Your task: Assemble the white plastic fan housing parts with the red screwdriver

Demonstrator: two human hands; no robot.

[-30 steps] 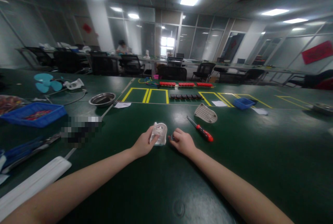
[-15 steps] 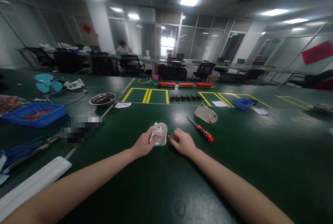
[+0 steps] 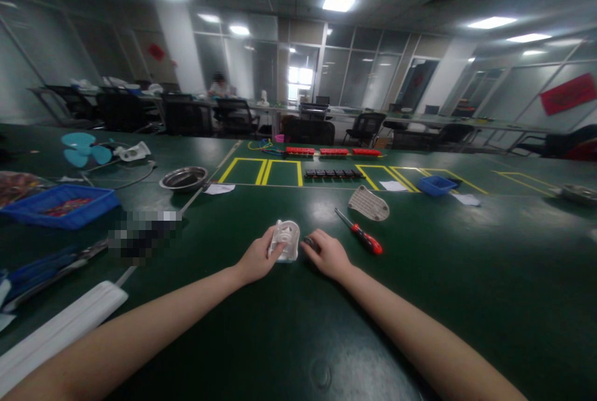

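Note:
My left hand is closed around a white plastic housing, rounded at the top, with its hollow, ribbed inside facing up. The thumb lies over its near left part. Just to the right, my right hand is curled with a small dark piece between thumb and fingers. Its kind is too small to make out, and a gap separates it from the housing. A screwdriver with a red and black handle lies beyond my right hand. Behind it is a flat, light grey base plate with curved sides.
At the left are a blue bin of small parts, a metal bowl, a teal fan blade and a long white bar. Red strips, a black strip and a blue tray sit farther back. A person is in the background.
The fingers of my right hand have shifted slightly, and the small dark piece shows more between them. My left hand and the housing stay in place.

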